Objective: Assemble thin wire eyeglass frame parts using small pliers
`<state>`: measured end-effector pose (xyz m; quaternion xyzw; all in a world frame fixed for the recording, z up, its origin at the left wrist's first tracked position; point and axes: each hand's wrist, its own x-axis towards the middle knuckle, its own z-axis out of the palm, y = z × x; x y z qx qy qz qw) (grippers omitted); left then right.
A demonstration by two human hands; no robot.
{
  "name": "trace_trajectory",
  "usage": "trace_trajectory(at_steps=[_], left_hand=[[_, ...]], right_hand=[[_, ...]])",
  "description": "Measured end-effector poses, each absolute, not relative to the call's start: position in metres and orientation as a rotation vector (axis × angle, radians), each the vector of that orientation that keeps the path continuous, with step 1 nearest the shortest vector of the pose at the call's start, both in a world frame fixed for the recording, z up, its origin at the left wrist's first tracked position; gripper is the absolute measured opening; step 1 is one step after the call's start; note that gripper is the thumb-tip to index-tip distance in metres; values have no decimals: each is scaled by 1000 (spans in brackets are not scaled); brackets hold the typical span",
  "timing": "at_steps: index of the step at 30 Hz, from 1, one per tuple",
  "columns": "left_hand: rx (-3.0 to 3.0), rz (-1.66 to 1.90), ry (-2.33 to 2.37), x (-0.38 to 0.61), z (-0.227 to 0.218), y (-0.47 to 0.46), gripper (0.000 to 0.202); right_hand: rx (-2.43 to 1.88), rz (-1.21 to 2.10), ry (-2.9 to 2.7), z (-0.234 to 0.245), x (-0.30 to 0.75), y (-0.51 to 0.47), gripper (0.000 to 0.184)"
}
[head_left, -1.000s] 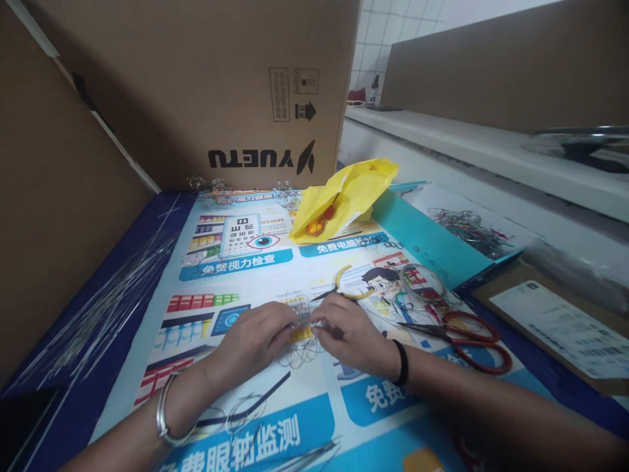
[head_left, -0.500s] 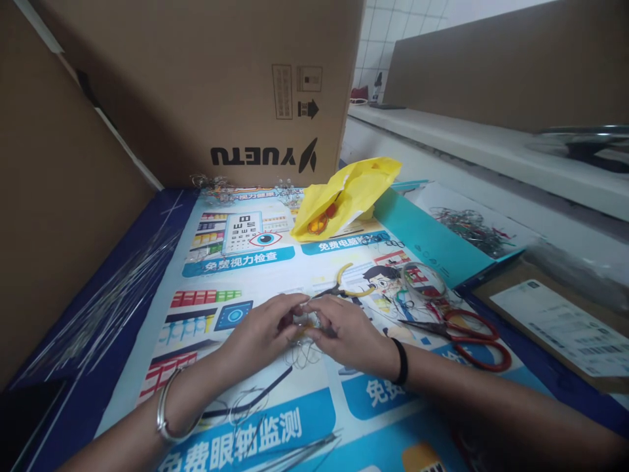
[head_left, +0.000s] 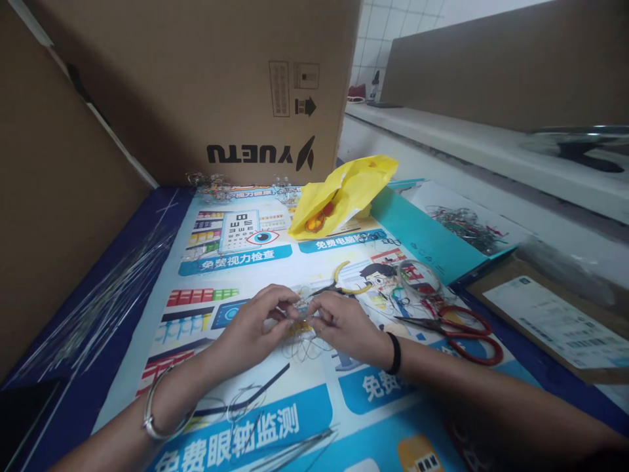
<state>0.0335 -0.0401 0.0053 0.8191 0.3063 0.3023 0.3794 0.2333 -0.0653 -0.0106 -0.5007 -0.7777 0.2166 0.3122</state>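
Note:
Between my two hands is a piece of looped thin wire work (head_left: 305, 344), with a yellowish part at its middle and fine loops spreading below. My left hand (head_left: 263, 324) pinches its left side with thumb and fingertips. On the opposite side, my right hand (head_left: 341, 324) grips it between thumb and bent index finger. The exact points of contact are too small to make out. Just beyond my fingers lie yellow-handled pliers (head_left: 339, 282), their jaws toward my hands. Red-handled scissors (head_left: 455, 328) rest to the right of my right hand.
A yellow bag (head_left: 344, 200) lies at the back, near a teal box flap (head_left: 417, 229). Tangled wire pieces (head_left: 464, 226) fill a white tray. A wire coil (head_left: 417, 278) sits by the scissors. Long straight wires (head_left: 108, 301) lie left. A large cardboard box (head_left: 221, 85) stands behind.
My fingers have spread slightly apart, showing more of the wire work between them. Both hands stay close together over the printed sheet. The whole view has shifted a little.

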Motion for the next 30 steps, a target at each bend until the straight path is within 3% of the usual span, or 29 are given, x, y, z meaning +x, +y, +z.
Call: trace_trajectory(at_steps=[30], left_hand=[[2247,775,775,41,8,-45,31]], right_hand=[[-1245,561,-2152,-5,229,-67,10]])
